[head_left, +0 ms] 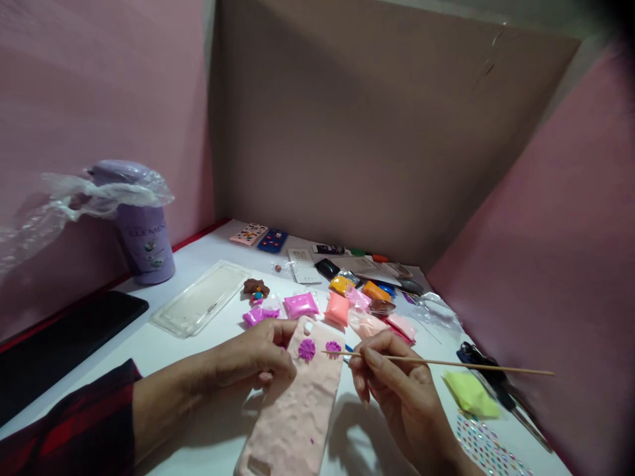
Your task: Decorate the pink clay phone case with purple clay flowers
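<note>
My left hand [262, 356] is closed on the upper left edge of a phone case [297, 420] covered in pale pink clay, which is tilted up from the table. Two purple clay flowers, one on the left [307, 350] and one on the right [333, 347], sit near the case's camera hole. Between thumb and fingers, my right hand [391, 373] pinches a thin wooden skewer [461, 365]. Its pointed tip lies over the right flower, reaching toward the left one. Whether the tip touches the clay I cannot tell.
Several clay packets, including a magenta one [301, 305] and a coral one [337, 309], lie behind the case. At left are a clear case [201, 299], a phone [74, 347] and a purple tumbler [149, 244]. Scissors [516, 400], yellow clay [470, 393] and rhinestones [489, 443] lie right.
</note>
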### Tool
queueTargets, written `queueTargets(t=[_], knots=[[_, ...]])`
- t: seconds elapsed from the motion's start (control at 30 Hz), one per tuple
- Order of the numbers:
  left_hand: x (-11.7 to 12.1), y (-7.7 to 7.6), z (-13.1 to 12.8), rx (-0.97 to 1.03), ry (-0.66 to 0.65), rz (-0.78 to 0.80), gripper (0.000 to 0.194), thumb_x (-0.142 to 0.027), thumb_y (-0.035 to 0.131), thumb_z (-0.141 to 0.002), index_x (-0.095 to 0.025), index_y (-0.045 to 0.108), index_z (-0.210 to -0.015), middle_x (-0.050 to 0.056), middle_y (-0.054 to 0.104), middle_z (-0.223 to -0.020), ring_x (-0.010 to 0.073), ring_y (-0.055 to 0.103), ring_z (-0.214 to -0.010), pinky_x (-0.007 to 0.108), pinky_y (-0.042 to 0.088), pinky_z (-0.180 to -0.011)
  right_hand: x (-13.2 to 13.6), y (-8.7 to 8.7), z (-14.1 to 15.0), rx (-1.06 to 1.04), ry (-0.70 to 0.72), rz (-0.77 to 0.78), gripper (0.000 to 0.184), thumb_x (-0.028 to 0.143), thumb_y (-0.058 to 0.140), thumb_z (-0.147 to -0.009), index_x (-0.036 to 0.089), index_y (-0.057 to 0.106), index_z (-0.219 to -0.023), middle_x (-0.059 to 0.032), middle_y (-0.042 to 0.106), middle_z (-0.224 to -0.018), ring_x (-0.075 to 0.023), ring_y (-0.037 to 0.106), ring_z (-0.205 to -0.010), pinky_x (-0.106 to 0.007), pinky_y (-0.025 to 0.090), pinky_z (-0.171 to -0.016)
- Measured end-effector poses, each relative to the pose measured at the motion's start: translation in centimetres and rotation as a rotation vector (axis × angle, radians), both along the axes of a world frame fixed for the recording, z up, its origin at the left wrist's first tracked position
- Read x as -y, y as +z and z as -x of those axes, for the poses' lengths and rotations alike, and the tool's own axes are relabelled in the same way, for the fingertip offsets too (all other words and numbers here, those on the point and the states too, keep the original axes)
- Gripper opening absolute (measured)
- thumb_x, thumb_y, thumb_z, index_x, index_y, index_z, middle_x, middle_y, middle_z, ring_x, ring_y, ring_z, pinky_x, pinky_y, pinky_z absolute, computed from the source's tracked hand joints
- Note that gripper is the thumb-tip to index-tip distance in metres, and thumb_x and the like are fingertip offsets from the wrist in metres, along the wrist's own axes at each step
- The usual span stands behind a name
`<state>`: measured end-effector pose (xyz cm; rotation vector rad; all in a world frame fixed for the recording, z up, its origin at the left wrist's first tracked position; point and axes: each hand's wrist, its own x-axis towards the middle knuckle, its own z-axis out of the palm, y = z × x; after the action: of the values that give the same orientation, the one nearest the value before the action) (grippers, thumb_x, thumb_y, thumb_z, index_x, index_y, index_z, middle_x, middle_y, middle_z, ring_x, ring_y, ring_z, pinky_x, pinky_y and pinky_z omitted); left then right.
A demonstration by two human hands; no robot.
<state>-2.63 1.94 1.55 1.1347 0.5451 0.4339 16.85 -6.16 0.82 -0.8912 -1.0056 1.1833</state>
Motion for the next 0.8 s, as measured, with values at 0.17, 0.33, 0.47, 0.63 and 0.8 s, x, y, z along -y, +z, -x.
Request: queueTargets(t=[0.17,0.33,0.47,0.63,0.8], knots=[[0.2,0.6,0.0,-0.026,-0.024,-0.002,0.045,-0.002,0.053,-0.05,-0.015,0.068,-0.09,0.0,0.059,-0.07,0.0087,0.043,-0.053,0.02,0.02,-0.043,-0.3,-0.3,-0.2,-0.037,-0.044,0.063,0.014,0.029,0.065,-0.081,0.017,0.065,-0.074,-0.0031,0.064,-0.07,-0.0103,0.051,-0.054,-0.02,0.039,-0.048],[0.5,1.4,-0.1,-0.076,-0.077,0.041,0.044,-0.001,0.052,-0.049,-0.016,0.068,-0.087,0.0,0.058,-0.071,0.0113,0.049,-0.06,0.021,0.028,-0.049,-0.5,-0.2,-0.1,0.017,-0.12,0.119,0.016,0.03,0.071,-0.075,0.016,0.065,-0.071,-0.0016,0.061,-0.065,-0.0087,0.045,-0.056,-0.019,0.034,-0.051],[0.7,1.5,-0.1,-0.107,-0.106,0.058,0.039,-0.002,0.052,-0.05,-0.016,0.067,-0.084,-0.002,0.055,-0.067,0.0122,0.051,-0.061,0.021,0.029,-0.051,-0.5,-0.2,-0.1,0.073,-0.091,0.135,0.018,0.033,0.07,-0.075,0.017,0.064,-0.07,-0.0017,0.06,-0.066,-0.0095,0.043,-0.057,-0.02,0.032,-0.05],[0.7,1.3,0.0,-0.096,-0.109,0.053,0.033,-0.003,0.054,-0.051,-0.014,0.066,-0.079,-0.001,0.055,-0.066,0.0114,0.051,-0.06,0.02,0.025,-0.048,-0.6,-0.7,0.0,0.049,-0.121,0.146,0.018,0.03,0.071,-0.074,0.017,0.063,-0.067,0.0021,0.05,-0.061,-0.0083,0.037,-0.054,-0.02,0.028,-0.049],[0.7,1.3,0.0,-0.15,-0.112,0.018,0.04,-0.004,0.053,-0.051,-0.015,0.068,-0.087,0.0,0.058,-0.07,0.0128,0.053,-0.064,0.02,0.025,-0.047,-0.9,-1.2,-0.1,-0.019,-0.092,0.148,0.017,0.029,0.072,-0.073,0.016,0.063,-0.067,0.0017,0.052,-0.063,-0.0084,0.039,-0.056,-0.019,0.03,-0.051]])
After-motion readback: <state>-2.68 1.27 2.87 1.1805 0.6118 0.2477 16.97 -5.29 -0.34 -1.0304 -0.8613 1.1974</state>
